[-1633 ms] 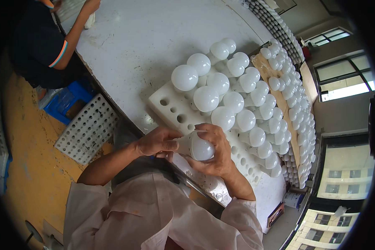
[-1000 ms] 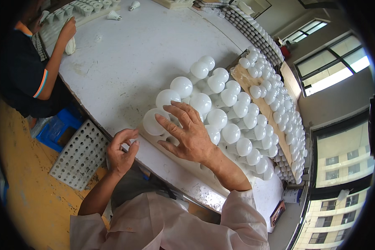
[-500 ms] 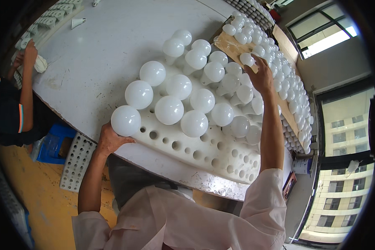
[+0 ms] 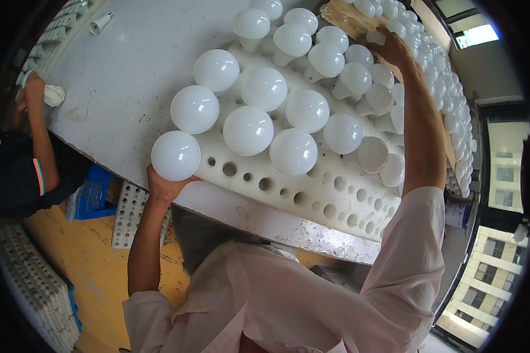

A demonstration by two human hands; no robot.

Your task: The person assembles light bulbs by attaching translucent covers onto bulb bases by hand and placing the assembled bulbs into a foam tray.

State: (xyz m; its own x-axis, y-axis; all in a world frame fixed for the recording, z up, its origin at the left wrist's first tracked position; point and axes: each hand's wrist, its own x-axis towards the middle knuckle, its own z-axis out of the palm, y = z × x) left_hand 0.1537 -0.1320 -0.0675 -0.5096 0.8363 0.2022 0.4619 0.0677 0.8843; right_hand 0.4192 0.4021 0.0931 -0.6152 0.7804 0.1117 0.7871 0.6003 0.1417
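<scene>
A white foam tray (image 4: 250, 185) with rows of holes lies on the table, and white round light bulbs (image 4: 248, 130) stand in it. My left hand (image 4: 167, 187) grips the tray's near left corner, thumb along the edge; its fingers are partly hidden behind the corner bulb (image 4: 175, 155). My right hand (image 4: 396, 52) reaches past the tray's far right side. Its fingers are bent around a single bulb (image 4: 376, 37) beside a brown cardboard sheet (image 4: 350, 17). Several bulbs at the tray's right side lean over.
Many more bulbs (image 4: 439, 82) are packed at the far right. A loose bulb (image 4: 100, 24) lies on the table (image 4: 129, 65) at the far left. Another person's hand (image 4: 33, 88) works there with a white cloth. Holed trays (image 4: 129, 215) and a blue stool (image 4: 94, 191) stand below.
My right hand has closed from spread fingers around a bulb near the cardboard. The view has shifted, so the tray appears larger and higher. My left hand stays at the tray's corner.
</scene>
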